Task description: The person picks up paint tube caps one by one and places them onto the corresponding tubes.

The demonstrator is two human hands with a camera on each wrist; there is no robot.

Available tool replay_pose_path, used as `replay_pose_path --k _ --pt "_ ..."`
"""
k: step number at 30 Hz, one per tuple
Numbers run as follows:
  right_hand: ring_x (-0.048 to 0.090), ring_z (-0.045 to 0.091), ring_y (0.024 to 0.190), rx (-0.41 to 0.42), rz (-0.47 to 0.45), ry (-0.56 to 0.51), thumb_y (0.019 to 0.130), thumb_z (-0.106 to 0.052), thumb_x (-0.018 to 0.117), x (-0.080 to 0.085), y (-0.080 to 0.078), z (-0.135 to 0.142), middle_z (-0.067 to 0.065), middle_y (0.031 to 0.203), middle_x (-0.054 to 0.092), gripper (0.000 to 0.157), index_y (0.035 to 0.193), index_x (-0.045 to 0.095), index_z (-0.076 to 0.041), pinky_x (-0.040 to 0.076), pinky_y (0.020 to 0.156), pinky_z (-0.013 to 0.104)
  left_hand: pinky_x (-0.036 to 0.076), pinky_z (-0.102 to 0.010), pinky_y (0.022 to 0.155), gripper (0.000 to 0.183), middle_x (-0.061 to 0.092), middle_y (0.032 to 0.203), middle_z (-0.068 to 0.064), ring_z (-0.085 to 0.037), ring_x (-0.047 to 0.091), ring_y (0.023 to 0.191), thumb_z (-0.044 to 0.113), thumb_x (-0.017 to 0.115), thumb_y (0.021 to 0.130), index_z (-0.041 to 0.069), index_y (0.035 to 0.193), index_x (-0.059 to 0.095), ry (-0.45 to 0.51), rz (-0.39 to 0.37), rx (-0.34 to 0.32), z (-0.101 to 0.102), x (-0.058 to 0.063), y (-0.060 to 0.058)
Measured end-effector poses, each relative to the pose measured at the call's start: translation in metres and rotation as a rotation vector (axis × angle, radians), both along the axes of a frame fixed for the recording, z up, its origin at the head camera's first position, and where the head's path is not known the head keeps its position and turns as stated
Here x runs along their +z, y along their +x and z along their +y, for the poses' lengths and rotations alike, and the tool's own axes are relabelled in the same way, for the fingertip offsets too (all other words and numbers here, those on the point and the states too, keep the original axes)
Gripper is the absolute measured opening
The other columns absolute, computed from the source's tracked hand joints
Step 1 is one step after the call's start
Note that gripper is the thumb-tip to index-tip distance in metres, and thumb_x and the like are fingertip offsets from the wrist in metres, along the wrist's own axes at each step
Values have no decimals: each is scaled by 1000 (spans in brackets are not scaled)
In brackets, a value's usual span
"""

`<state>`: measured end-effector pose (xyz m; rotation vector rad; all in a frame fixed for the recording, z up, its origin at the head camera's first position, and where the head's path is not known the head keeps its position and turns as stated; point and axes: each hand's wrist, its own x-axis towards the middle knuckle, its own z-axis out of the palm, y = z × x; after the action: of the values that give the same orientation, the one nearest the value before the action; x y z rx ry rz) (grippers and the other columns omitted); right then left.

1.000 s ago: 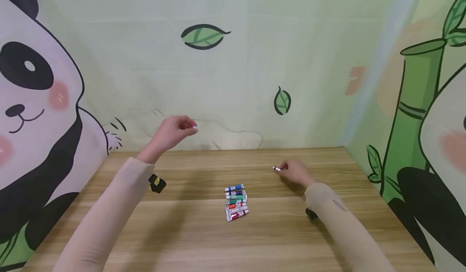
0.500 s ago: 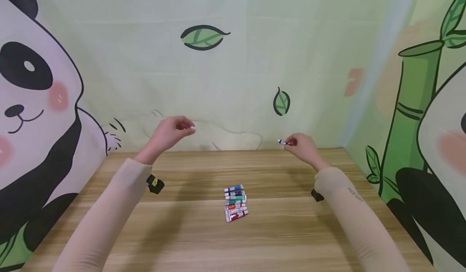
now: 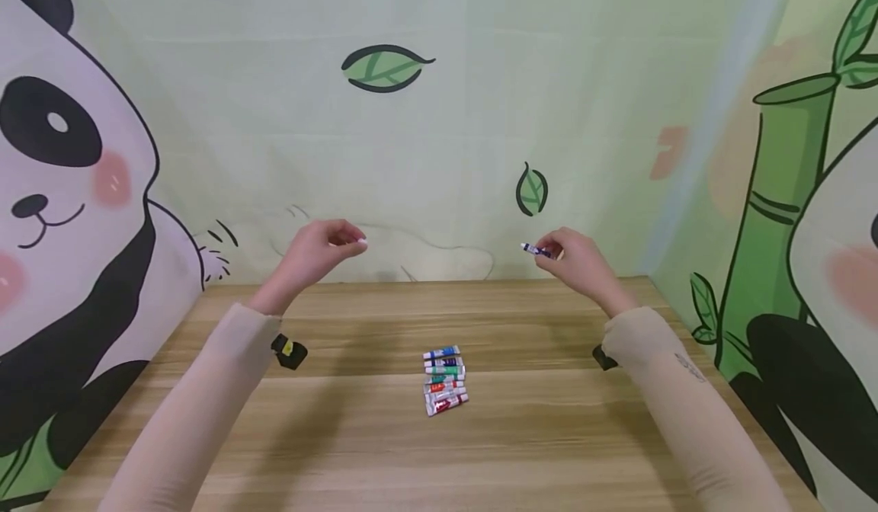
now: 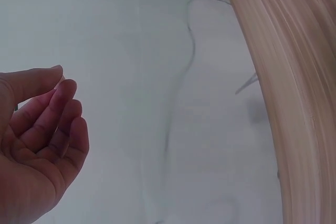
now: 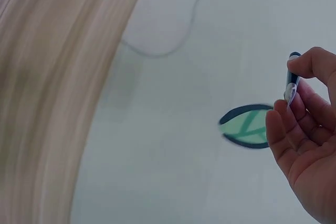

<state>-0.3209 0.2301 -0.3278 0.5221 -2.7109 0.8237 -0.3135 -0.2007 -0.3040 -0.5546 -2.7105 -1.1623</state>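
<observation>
My right hand (image 3: pixel 572 259) is raised above the back of the table. Between thumb and fingers it pinches a small paint tube (image 3: pixel 534 250), white with a dark blue-violet band. In the right wrist view the tube (image 5: pixel 292 80) stands on end under the thumb. My left hand (image 3: pixel 318 249) hangs in the air at the left. Its fingers are loosely curled, with thumb and index tips meeting; a pale spot there looks like a nail, and I see nothing held. Several paint tubes (image 3: pixel 445 380) in blue, green, orange and red lie in a column on the table.
The wooden table (image 3: pixel 535 436) ends at a pale green backdrop (image 3: pixel 439 131) with printed leaves, pandas and bamboo. Small black devices (image 3: pixel 289 352) sit at both wrists. The tube column lies between the two forearms.
My right hand has lifted the paint tube from near the tabletop, up and slightly to the right. The left hand has hardly moved; the column of tubes stays put.
</observation>
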Motion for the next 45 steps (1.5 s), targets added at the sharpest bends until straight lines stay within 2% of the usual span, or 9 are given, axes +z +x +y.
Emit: replay_pose_path --k 10,18,24,28,35,45 --pt "57 22 87 97 52 -47 93 -13 71 18 24 -22 9 97 63 19 108 70 -1 50 75 37 51 -42 82 29 70 108 -7 -25 63 98 35 68 98 10 113 69 44 38 -12 3 0 19" --pt "57 20 88 179 95 -71 92 -10 72 27 45 -38 6 97 62 18 107 69 -2 52 76 36 53 -41 82 24 71 105 -4 -23 65 92 28 70 97 10 112 70 106 100 -28 16 4 42" --pt "57 18 87 244 131 -69 90 -8 74 34 59 -51 4 96 63 18 107 70 -3 54 76 38 53 -40 84 21 72 101 -1 -22 66 90 27 72 95 12 110 71 145 113 -59 28 7 57" --pt "58 16 86 285 171 -69 90 -7 74 37 66 -59 3 97 63 16 105 70 -3 54 76 36 54 -40 83 20 72 99 0 -20 66 89 28 73 94 13 108 71 158 115 -86 37 10 65" --pt "58 15 85 367 209 -69 89 -4 74 38 77 -71 3 98 64 17 104 70 -3 55 75 38 54 -40 81 18 72 97 2 -19 65 88 27 73 95 14 107 71 181 111 -149 52 9 77" --pt "59 12 85 449 233 -76 89 -6 75 36 85 -83 0 100 65 16 104 70 -7 54 76 32 54 -39 85 16 71 97 4 -16 64 89 23 73 95 13 107 71 213 135 -220 71 8 85"
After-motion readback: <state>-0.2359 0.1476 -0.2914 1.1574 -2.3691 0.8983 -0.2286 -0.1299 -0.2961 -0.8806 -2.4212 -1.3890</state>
